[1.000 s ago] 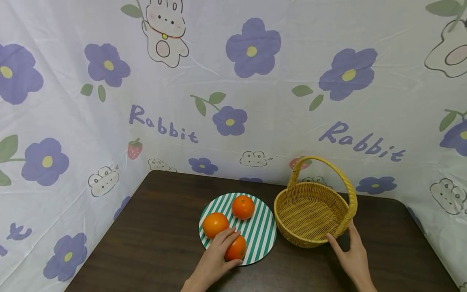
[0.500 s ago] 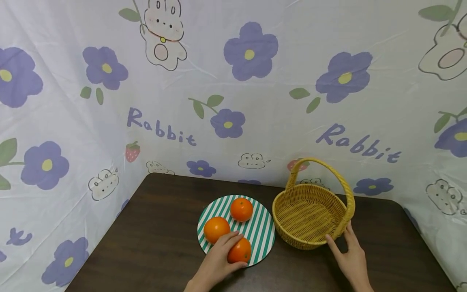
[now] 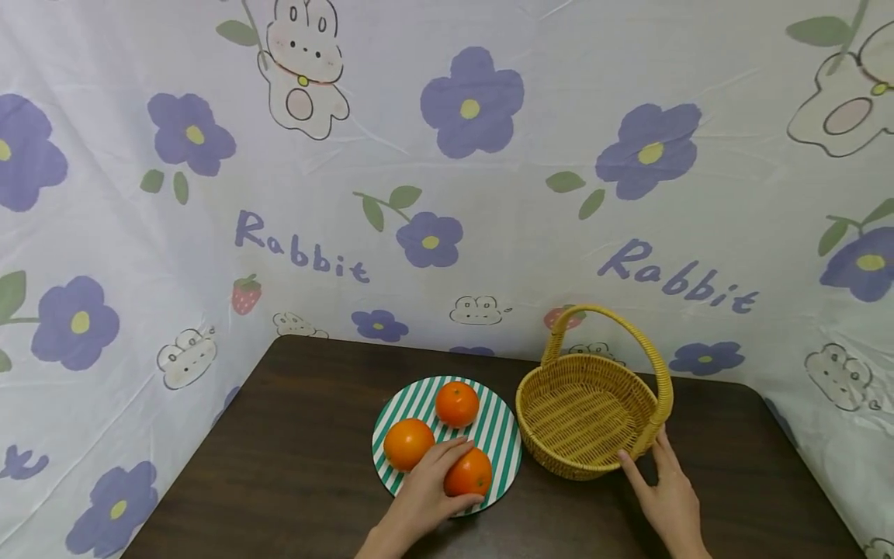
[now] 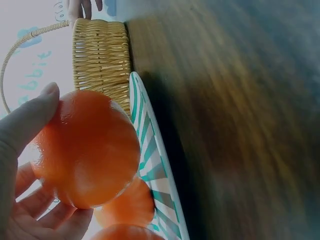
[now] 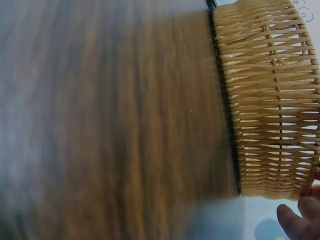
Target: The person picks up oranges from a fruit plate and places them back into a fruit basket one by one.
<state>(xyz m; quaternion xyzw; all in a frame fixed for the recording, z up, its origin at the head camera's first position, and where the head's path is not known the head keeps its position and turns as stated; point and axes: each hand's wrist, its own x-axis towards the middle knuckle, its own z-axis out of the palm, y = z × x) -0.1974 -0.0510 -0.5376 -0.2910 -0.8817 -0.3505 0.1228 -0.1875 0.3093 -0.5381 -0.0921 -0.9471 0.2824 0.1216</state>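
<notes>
My left hand (image 3: 427, 487) grips an orange (image 3: 469, 472) between thumb and fingers, over the front right part of a round plate (image 3: 499, 446) with green and white stripes. In the left wrist view this smooth, shiny orange (image 4: 90, 150) fills the middle, close above the plate's edge. Two other oranges lie on the plate, one at the left (image 3: 408, 445) and one at the back (image 3: 457, 404). To the right stands a yellow wicker basket (image 3: 583, 415) with a tall arched handle and a bare woven floor. My right hand (image 3: 667, 493) holds its right side, thumb at the rim.
A dark wood-grain table (image 3: 300, 450) carries everything. Behind it hangs a white cloth (image 3: 517, 233) printed with purple flowers and rabbits. The basket stands close beside the plate's right edge, near the table's back.
The left hand has carried its orange rightward across the plate, away from the left orange. The right hand stays at the basket. The whole head view has shifted slightly.
</notes>
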